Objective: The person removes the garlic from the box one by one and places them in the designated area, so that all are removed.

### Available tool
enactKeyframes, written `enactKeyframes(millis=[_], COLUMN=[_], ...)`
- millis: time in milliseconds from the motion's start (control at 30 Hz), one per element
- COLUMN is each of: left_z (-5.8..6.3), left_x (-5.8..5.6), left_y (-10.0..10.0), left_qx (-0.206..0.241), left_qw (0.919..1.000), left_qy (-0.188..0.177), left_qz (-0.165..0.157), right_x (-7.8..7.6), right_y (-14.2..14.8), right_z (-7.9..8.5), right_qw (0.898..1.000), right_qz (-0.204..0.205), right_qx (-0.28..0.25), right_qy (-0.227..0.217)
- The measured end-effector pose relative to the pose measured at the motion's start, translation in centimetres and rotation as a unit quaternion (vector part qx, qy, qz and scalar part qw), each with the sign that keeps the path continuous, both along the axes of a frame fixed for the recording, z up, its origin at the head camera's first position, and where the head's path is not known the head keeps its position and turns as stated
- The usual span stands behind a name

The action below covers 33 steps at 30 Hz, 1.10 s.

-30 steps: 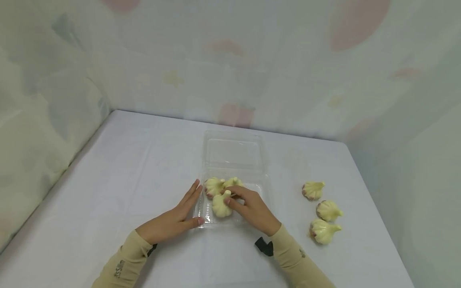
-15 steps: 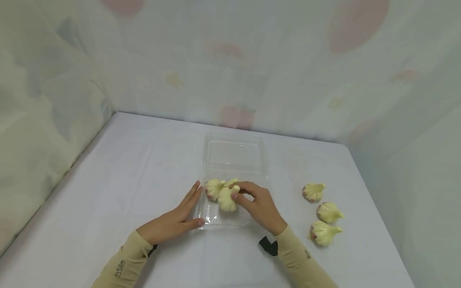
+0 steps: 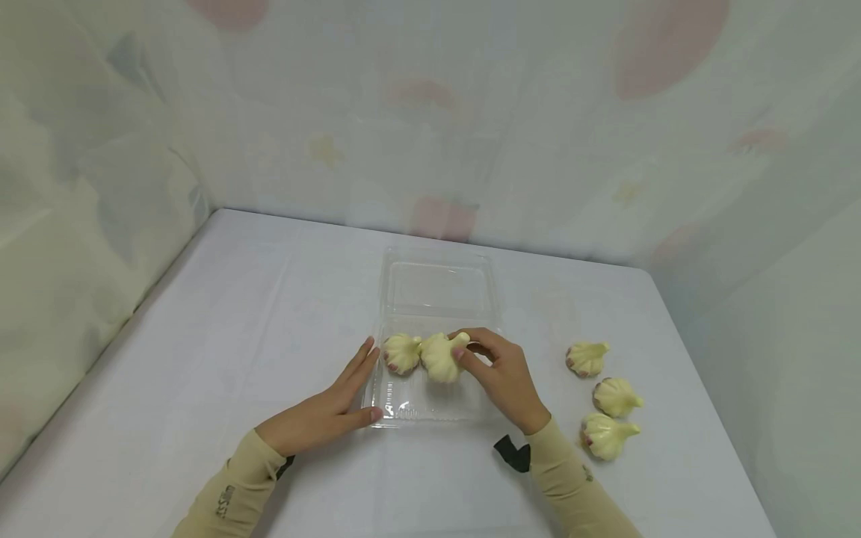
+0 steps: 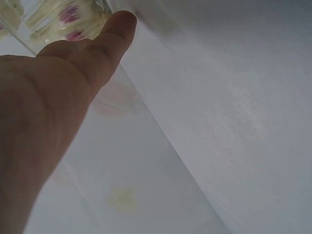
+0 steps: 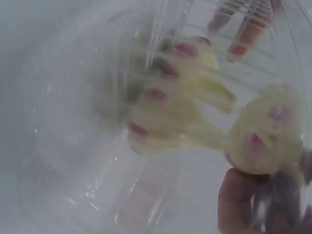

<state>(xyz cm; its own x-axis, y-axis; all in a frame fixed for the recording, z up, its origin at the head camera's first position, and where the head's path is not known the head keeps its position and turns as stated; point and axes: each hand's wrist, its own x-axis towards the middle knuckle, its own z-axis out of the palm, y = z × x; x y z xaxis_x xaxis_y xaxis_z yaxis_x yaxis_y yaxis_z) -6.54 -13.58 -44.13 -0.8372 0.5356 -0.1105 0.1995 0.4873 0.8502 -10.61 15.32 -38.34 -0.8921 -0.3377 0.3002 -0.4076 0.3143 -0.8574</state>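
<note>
A clear plastic clamshell box (image 3: 437, 415) lies with its lid folded back. My right hand (image 3: 503, 373) pinches a garlic bulb (image 3: 442, 360) between thumb and fingers over the tray; the right wrist view shows this bulb (image 5: 265, 131) through blurred plastic. Another garlic bulb (image 3: 401, 354) rests in the tray's back left corner. A third, behind the held one, is mostly hidden in the head view. My left hand (image 3: 319, 418) lies along the tray's left side, fingers straight, thumb at the front left corner. In the left wrist view, purple-tipped bulbs (image 4: 68, 19) show beyond the left hand's finger.
To the right of the box, three more garlic bulbs lie on the white table: a back one (image 3: 587, 359), a middle one (image 3: 616, 397) and a front one (image 3: 608, 436). The box lid (image 3: 440, 288) lies toward the back. Patterned cloth walls surround the table.
My right hand has moved right and slightly back with the garlic bulb, from the tray's front left toward its middle. My left hand has stayed at the box's side.
</note>
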Motion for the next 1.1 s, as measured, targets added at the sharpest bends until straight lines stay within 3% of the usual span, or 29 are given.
enactKeyframes(millis=[333, 633, 1100], left_z=[0.0, 0.0, 0.5], left_x=[0.1, 0.1, 0.0], left_y=[0.0, 0.0, 0.0], left_qx=[-0.005, -0.008, -0.011], left_qw=[1.0, 1.0, 0.9999], left_qy=[0.005, 0.006, 0.0], left_qz=[0.0, -0.002, 0.003], right_x=[-0.6, -2.3, -3.7], right_y=[1.7, 4.5, 7.1], right_z=[0.9, -1.6, -1.2], right_qw=[0.999, 0.996, 0.992], right_qz=[-0.036, -0.067, -0.107], right_qx=[-0.037, -0.053, -0.069], right_qy=[-0.012, -0.039, -0.011])
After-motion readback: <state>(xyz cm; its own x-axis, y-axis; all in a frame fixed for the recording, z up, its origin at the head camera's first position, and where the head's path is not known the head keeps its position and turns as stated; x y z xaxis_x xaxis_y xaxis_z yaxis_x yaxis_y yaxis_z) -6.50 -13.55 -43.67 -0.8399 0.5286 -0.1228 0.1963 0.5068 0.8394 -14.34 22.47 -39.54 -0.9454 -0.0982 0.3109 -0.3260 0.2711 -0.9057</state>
